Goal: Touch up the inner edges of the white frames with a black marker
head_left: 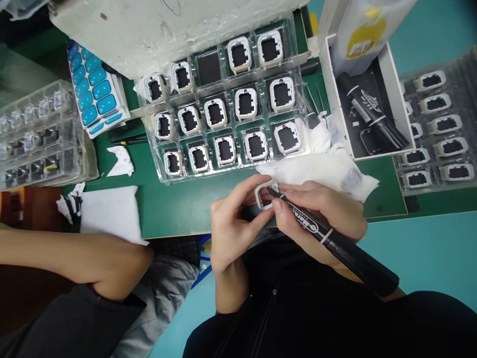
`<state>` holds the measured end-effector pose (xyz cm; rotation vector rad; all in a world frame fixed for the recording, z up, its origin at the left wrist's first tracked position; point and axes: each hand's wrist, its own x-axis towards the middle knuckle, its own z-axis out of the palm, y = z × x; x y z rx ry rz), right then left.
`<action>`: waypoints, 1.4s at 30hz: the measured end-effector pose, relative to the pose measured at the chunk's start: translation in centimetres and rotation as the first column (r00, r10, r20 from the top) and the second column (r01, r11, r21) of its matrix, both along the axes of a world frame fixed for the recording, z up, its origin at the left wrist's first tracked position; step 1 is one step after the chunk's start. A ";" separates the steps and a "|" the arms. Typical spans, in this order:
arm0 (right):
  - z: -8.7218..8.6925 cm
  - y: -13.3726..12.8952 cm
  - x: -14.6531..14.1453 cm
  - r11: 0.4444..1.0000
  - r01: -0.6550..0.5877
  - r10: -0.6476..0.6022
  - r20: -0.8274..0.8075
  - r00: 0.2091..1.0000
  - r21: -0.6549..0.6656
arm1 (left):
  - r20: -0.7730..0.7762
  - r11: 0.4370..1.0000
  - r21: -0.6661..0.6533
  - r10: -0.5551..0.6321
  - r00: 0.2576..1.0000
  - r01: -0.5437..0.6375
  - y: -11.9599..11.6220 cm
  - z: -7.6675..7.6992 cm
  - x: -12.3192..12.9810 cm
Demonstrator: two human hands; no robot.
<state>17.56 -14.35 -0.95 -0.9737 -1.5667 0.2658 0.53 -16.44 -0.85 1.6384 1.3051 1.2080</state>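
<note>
Between thumb and fingers, my left hand point(233, 226) pinches a small white watch-case frame point(260, 199) just over the table's front edge. My right hand point(316, 214) is closed round a black marker point(328, 236), its tip at the inner edge of the frame. The marker slants down to the right, and white lettering shows on its barrel. Right behind my hands lies a crumpled white cloth point(313, 166). Farther back stands a clear plastic tray point(160, 171) with rows of similar white frames; one pocket in its back row holds no frame.
At the right, a white box point(337, 94) holds a bottle point(367, 35) and another black marker point(376, 112). More trays of frames point(452, 146) sit beyond it. Blue adhesive sheets point(93, 84) and stacked trays point(40, 134) lie left. A co-worker's arm point(74, 253) rests at lower left.
</note>
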 end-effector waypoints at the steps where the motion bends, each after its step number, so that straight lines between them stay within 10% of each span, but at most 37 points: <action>1: 0.0 0.0 0.0 1.000 -0.004 0.004 -0.002 1.000 0.000 | 0.001 1.000 0.006 -0.002 1.000 0.002 0.0 0.0 0.0; 20: 0.7 -1.2 0.2 0.991 0.012 -0.006 0.051 0.999 -0.135 | -0.008 1.000 0.008 0.006 1.000 -0.006 -0.1 0.0 0.0; 25: 0.0 -0.5 0.1 1.000 -0.008 0.008 -0.027 1.000 -0.001 | 0.031 1.000 -0.009 0.020 0.999 -0.019 -0.1 -0.2 0.2; 42: 1.3 -1.1 1.9 0.959 -0.162 0.141 -0.108 0.984 -0.233 | 0.293 0.985 -0.158 0.110 0.950 -0.065 0.3 1.1 0.7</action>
